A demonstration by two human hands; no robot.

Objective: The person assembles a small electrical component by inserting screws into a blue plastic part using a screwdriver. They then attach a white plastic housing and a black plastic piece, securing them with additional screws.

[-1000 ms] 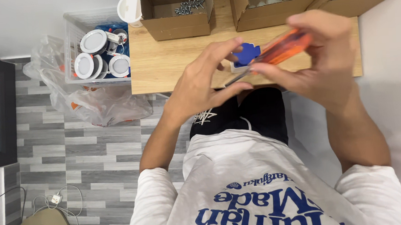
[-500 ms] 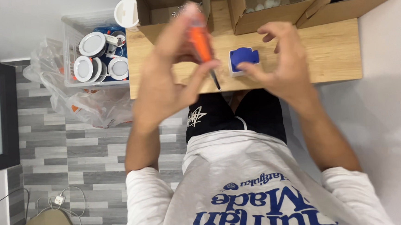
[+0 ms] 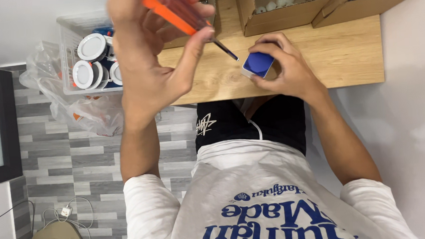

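The left hand [image 3: 154, 59] closes its fingers around a screwdriver [image 3: 179, 17] with a glossy orange handle, its thin metal shaft slanting toward the right hand [image 3: 290, 70]. That hand pinches a small, square blue block [image 3: 258, 63] against the wooden table [image 3: 336, 53]. Cardboard boxes [image 3: 285, 16] sit beyond it.

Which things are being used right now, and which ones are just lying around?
In use:
- orange screwdriver, held in the left hand
- small blue block, held by the right hand on the wooden table

Just lying about:
- cardboard boxes
- clear bin of round white discs
- plastic bag
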